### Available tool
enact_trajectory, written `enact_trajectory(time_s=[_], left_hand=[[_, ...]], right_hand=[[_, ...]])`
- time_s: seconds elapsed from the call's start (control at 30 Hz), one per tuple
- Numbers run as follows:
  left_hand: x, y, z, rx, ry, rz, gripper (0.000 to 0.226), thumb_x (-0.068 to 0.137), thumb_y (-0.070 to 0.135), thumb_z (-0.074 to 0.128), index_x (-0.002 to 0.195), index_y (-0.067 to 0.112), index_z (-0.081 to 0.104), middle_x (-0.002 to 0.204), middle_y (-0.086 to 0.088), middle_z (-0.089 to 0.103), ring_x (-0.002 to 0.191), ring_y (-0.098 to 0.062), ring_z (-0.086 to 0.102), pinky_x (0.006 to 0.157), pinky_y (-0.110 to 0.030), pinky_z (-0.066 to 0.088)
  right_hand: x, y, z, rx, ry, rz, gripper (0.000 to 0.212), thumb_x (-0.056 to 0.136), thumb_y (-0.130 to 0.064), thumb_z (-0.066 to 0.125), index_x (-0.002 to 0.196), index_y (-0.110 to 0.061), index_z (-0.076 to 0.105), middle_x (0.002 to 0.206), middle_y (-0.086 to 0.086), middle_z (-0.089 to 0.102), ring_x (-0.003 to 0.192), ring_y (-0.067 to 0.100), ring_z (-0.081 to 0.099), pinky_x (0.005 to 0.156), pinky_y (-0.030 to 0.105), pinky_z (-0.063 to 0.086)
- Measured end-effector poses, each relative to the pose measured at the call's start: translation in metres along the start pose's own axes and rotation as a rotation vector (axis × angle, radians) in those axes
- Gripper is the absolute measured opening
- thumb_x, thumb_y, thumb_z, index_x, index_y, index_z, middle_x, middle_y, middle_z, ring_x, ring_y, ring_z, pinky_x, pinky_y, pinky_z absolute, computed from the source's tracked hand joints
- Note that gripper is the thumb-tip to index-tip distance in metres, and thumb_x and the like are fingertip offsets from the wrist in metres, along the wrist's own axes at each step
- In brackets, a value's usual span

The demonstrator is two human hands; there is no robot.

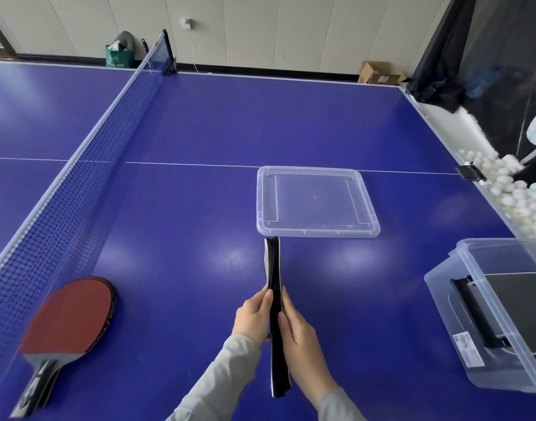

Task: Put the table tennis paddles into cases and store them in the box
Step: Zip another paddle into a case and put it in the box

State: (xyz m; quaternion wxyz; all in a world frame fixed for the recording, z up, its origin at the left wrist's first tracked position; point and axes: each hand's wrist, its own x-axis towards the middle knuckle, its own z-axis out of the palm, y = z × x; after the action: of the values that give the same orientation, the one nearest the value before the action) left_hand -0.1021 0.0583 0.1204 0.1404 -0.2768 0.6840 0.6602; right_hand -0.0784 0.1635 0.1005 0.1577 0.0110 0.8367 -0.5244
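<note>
A black paddle case [274, 268] stands on edge above the table's middle, seen edge-on, pinched between both hands. My left hand [252, 314] presses its left face and my right hand [303, 338] its right face. Whether a paddle is inside cannot be seen. A red-faced paddle [70, 314] with a black and grey handle lies flat at the near left, beside the net. The clear plastic box [473, 314] stands at the right edge with a dark case [509, 302] lying inside it. Its clear lid [316, 202] lies flat just beyond the held case.
The blue table [199, 132] carries a net [87, 165] running along the left. A trough of several white balls [515, 196] and a black catch net line the far right edge. A cardboard box [377, 72] and a green bag [118, 57] sit on the floor beyond.
</note>
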Motion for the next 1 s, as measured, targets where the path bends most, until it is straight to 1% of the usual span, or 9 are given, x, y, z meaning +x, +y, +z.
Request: enact_trajectory(time_s=[0.07, 0.2, 0.3, 0.4, 0.47, 0.63, 0.77, 0.87, 1.0], left_hand=[[0.001, -0.002, 0.002, 0.017, 0.025, 0.019, 0.030, 0.098, 0.031, 0.045, 0.125, 0.036, 0.059, 0.096, 0.003, 0.067, 0.089, -0.016, 0.061, 0.077, -0.046, 0.058], [0.003, -0.009, 0.003, 0.037, 0.055, 0.056, 0.031, 0.097, 0.034, 0.045, 0.124, 0.042, 0.058, 0.093, 0.009, 0.068, 0.092, -0.014, 0.064, 0.082, -0.044, 0.057], [0.004, -0.011, 0.001, 0.086, 0.085, 0.094, 0.029, 0.096, 0.033, 0.047, 0.121, 0.037, 0.062, 0.092, 0.002, 0.070, 0.091, -0.017, 0.066, 0.083, -0.042, 0.056], [0.007, -0.011, -0.009, 0.144, 0.188, 0.135, 0.029, 0.095, 0.026, 0.051, 0.120, 0.026, 0.064, 0.097, 0.001, 0.070, 0.092, -0.020, 0.065, 0.087, -0.040, 0.054], [0.009, -0.011, -0.020, 0.157, 0.259, 0.151, 0.028, 0.094, 0.022, 0.054, 0.120, 0.023, 0.063, 0.097, 0.002, 0.069, 0.091, -0.019, 0.064, 0.087, -0.036, 0.053], [0.018, -0.024, -0.057, 0.139, 0.362, 0.124, 0.029, 0.092, 0.019, 0.057, 0.119, 0.026, 0.062, 0.095, 0.002, 0.068, 0.091, -0.017, 0.061, 0.080, -0.025, 0.040], [0.026, -0.039, -0.083, 0.209, 0.322, 0.069, 0.044, 0.083, 0.021, 0.071, 0.124, 0.025, 0.058, 0.099, 0.003, 0.063, 0.096, -0.023, 0.061, 0.086, -0.030, 0.042], [0.034, -0.052, -0.095, 0.307, 0.280, 0.031, 0.068, 0.072, 0.004, 0.077, 0.131, 0.023, 0.051, 0.106, 0.003, 0.057, 0.095, -0.020, 0.055, 0.091, -0.031, 0.042], [0.048, -0.067, -0.108, 0.371, 0.303, -0.016, 0.073, 0.070, -0.005, 0.074, 0.134, 0.020, 0.049, 0.115, -0.004, 0.060, 0.096, -0.020, 0.052, 0.095, -0.034, 0.042]], right_hand=[[0.000, 0.000, -0.001, 0.002, 0.006, -0.004, 0.052, 0.101, -0.030, 0.035, 0.128, -0.073, 0.024, 0.131, -0.033, 0.051, 0.118, -0.007, 0.051, 0.095, 0.031, 0.049], [0.000, 0.001, -0.005, -0.006, 0.026, -0.015, 0.054, 0.100, -0.028, 0.036, 0.126, -0.074, 0.024, 0.124, -0.029, 0.057, 0.109, -0.005, 0.057, 0.090, 0.028, 0.051], [-0.001, 0.003, -0.008, -0.019, 0.079, -0.050, 0.052, 0.099, -0.027, 0.039, 0.128, -0.069, 0.028, 0.125, -0.029, 0.057, 0.108, -0.008, 0.056, 0.088, 0.019, 0.048], [-0.002, 0.006, -0.017, -0.048, 0.131, -0.116, 0.055, 0.099, -0.022, 0.042, 0.126, -0.068, 0.032, 0.127, -0.044, 0.045, 0.117, -0.018, 0.045, 0.092, 0.003, 0.037], [-0.002, 0.010, -0.027, -0.083, 0.157, -0.158, 0.057, 0.099, -0.017, 0.043, 0.129, -0.064, 0.034, 0.124, -0.047, 0.042, 0.117, -0.022, 0.042, 0.092, -0.002, 0.032], [0.003, 0.029, -0.061, -0.154, 0.195, -0.178, 0.052, 0.097, 0.001, 0.040, 0.128, -0.038, 0.054, 0.121, -0.021, 0.058, 0.114, -0.007, 0.052, 0.094, 0.003, 0.035], [0.008, 0.047, -0.085, -0.172, 0.225, -0.083, 0.029, 0.098, -0.019, 0.048, 0.123, -0.030, 0.058, 0.116, -0.020, 0.058, 0.112, -0.001, 0.052, 0.091, 0.010, 0.036], [0.013, 0.061, -0.097, -0.270, 0.225, -0.073, 0.037, 0.090, -0.014, 0.063, 0.124, -0.024, 0.055, 0.108, -0.009, 0.058, 0.103, 0.009, 0.054, 0.088, 0.022, 0.039], [0.021, 0.083, -0.108, -0.337, 0.180, 0.038, 0.048, 0.086, -0.002, 0.063, 0.129, -0.021, 0.052, 0.106, 0.001, 0.055, 0.101, 0.019, 0.055, 0.086, 0.027, 0.041]])
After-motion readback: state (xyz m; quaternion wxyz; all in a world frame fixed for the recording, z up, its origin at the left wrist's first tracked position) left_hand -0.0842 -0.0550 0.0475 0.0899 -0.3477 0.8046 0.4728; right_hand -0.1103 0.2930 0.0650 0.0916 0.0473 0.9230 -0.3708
